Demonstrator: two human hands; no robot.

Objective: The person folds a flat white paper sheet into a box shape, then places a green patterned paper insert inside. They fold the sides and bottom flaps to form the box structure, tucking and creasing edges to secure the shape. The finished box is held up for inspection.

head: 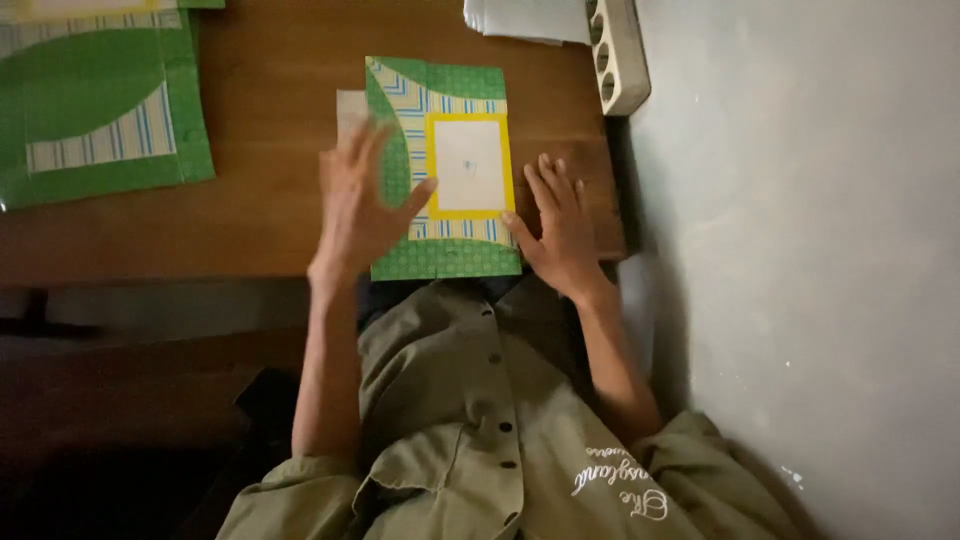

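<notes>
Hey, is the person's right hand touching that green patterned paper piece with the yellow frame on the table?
Touching. The head view shows the right hand lying flat, its thumb resting on the lower right edge of the green paper piece.

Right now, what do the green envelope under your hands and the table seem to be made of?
The envelope looks like printed paper: thin, flat, creased along folds, with a faint sheen on the green. The table looks like wood, brown with a smooth, slightly glossy finish; grain is too dim to confirm. The left hand and right hand press it flat.
</notes>
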